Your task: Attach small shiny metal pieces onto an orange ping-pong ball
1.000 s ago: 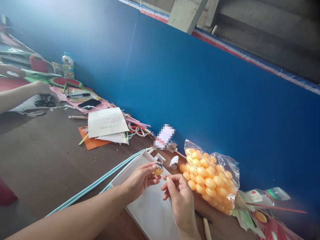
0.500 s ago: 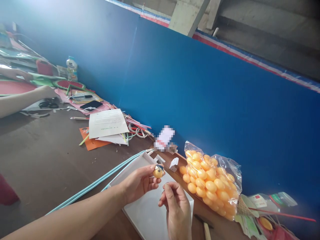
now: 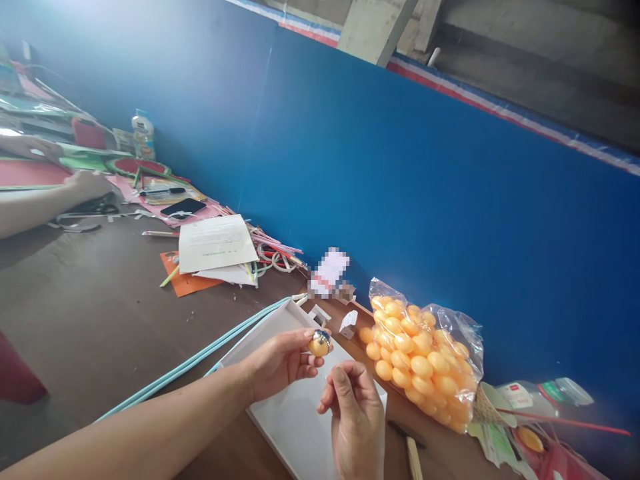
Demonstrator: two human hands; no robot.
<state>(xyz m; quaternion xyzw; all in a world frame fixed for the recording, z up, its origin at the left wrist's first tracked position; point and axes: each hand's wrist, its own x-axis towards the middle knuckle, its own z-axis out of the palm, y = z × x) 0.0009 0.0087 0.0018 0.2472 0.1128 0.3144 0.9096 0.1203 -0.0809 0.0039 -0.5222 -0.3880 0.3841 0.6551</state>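
Between the thumb and fingers of my left hand is a small ball, orange-yellow below with a shiny silver part on top. Close by on the right, my right hand has its thumb pressed to the curled index finger; whatever the pinch holds, if anything, is too small to make out. It is apart from the ball. Beneath both hands lies a white, shallow box or board. A clear plastic bag full of orange balls stands to the right of my hands.
Light-blue tubes run along the white box's left side. Printed paper, an orange sheet and several straws lie farther back. A co-worker's arm reaches in at left. A hammer-like tool and a plastic bottle are at right. A blue wall bounds the table.
My left hand still holds the ball, which has turned slightly and shows more silver. My right hand keeps its pinch. At left, the co-worker's hand has shifted a little.
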